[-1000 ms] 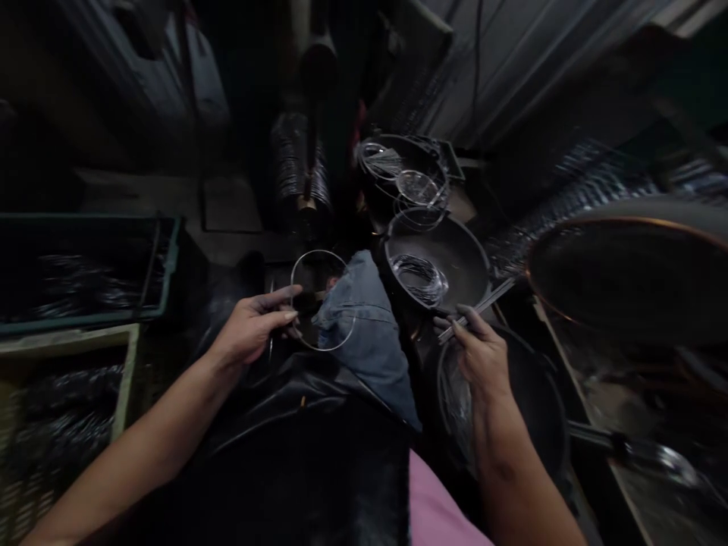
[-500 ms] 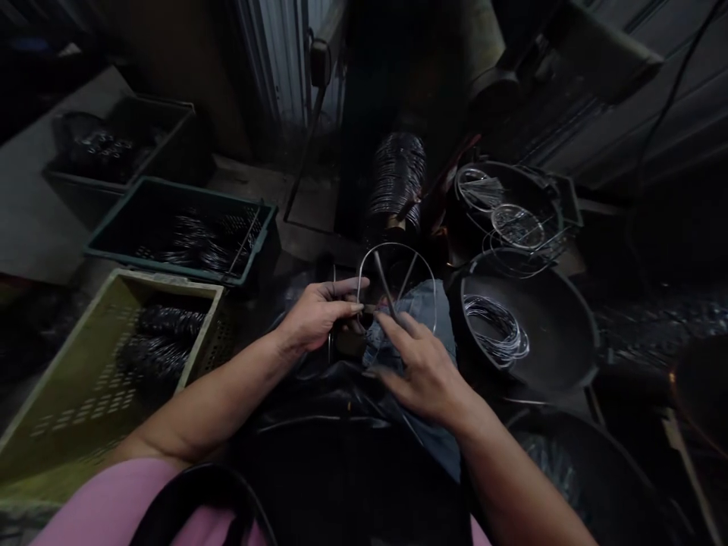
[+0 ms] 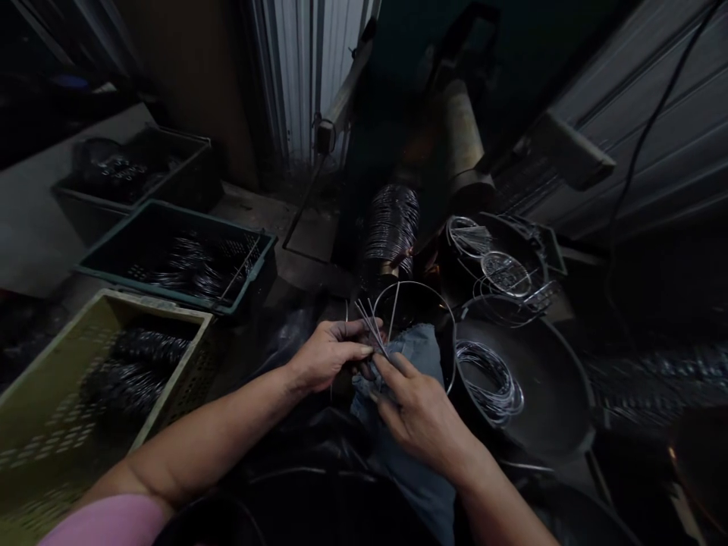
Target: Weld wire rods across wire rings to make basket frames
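My left hand [image 3: 334, 353] pinches the near-left side of a metal wire ring [image 3: 453, 326] between thumb and fingers. Several thin straight metal rods [image 3: 373, 324] fan upward between my hands. My right hand [image 3: 418, 400] is closed around their lower ends, its fingertips almost meeting my left thumb. Another rod [image 3: 393, 312] crosses the inside of the ring. Below lies a piece of blue denim [image 3: 424, 353] over my lap. My fingers hide the spot where rods and ring come together.
On the right, a dark round basin [image 3: 554, 390] holds a wire coil [image 3: 489, 383]; behind it, a tub carries finished-looking wire rings [image 3: 506, 274]. Yellow [image 3: 111, 299] and green [image 3: 108, 279] crates with dark wire pieces stand left. A stack of wire rings [image 3: 392, 227] lies ahead.
The single rod by my right hand has given way to several fanned rods between both hands. My right fingers have closed in toward my left. The view has shifted slightly.
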Demonstrator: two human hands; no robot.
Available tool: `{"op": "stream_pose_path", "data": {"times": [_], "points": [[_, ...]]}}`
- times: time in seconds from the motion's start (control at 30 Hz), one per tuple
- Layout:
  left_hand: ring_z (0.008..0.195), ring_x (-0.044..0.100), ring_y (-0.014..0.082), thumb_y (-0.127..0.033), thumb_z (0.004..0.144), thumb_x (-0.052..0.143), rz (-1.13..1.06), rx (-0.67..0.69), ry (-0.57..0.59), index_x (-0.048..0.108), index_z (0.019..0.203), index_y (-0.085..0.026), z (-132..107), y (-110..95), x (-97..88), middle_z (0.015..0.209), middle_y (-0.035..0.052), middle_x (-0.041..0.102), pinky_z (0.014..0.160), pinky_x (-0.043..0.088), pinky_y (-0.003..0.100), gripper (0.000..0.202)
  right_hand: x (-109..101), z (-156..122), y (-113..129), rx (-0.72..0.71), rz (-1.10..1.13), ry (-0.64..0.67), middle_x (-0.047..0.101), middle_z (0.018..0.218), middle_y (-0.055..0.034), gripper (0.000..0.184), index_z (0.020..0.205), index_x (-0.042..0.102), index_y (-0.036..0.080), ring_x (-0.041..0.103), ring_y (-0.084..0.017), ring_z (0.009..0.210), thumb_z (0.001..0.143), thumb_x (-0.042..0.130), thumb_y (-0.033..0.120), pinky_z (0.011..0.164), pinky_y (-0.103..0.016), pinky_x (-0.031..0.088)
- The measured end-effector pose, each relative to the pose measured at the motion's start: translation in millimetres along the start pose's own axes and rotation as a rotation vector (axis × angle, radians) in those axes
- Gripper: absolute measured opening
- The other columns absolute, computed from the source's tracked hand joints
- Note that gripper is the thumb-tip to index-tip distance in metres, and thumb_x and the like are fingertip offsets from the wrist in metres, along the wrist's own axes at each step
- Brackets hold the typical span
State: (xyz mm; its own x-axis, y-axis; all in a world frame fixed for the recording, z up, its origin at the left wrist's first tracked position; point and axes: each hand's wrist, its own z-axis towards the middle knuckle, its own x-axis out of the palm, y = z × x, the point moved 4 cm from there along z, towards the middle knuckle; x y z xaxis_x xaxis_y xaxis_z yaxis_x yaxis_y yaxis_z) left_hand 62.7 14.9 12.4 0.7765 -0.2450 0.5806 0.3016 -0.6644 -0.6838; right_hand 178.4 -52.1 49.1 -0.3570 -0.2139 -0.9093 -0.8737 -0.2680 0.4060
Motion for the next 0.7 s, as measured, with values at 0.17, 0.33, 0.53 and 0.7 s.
{"op": "stream_pose_path", "data": {"times": [0.17,0.33,0.53,0.7], "points": [[0.049,0.057,0.0101,-0.009,0.059,0.067,-0.005,0.011,0.027,0.063,0.109,-0.014,8,-3,3.9,0.07,0.0026,0.066,0.048,0.041,0.021,0.05,-10,6,-3,0.01,-0.049,0.005,0.053,0.117,-0.0177,0.045,0.126,0.044,0.011,0.06,-0.025,0.092,0.083,0.041,0.021,0.076,-0.036,0.051],[0.051,0.059,0.0118,-0.009,0.059,0.065,-0.028,0.038,0.069,0.061,0.112,-0.013,18,-12,11.5,0.068,0.0029,0.065,0.052,0.044,0.024,0.053,-21,14,-9,0.003,-0.07,0.003,0.053,0.117,-0.0174,0.046,0.127,0.043,0.01,0.058,-0.028,0.099,0.082,0.041,0.021,0.077,-0.038,0.05],[0.046,0.057,0.0103,-0.01,0.061,0.065,-0.02,0.057,0.059,0.06,0.113,-0.014,30,-20,14.1,0.06,-0.0001,0.061,0.046,0.04,0.021,0.052,-32,24,-17,-0.008,-0.057,-0.03,0.054,0.112,-0.0143,0.043,0.124,0.045,0.014,0.059,-0.023,0.094,0.082,0.043,0.021,0.077,-0.034,0.049],[0.045,0.057,0.0106,-0.01,0.061,0.066,-0.054,0.069,0.101,0.059,0.115,-0.015,35,-22,15.2,0.057,-0.0007,0.06,0.045,0.039,0.02,0.055,-38,27,-18,-0.012,-0.062,-0.017,0.054,0.112,-0.0133,0.041,0.124,0.045,0.016,0.059,-0.023,0.092,0.083,0.044,0.021,0.076,-0.034,0.048]]}}
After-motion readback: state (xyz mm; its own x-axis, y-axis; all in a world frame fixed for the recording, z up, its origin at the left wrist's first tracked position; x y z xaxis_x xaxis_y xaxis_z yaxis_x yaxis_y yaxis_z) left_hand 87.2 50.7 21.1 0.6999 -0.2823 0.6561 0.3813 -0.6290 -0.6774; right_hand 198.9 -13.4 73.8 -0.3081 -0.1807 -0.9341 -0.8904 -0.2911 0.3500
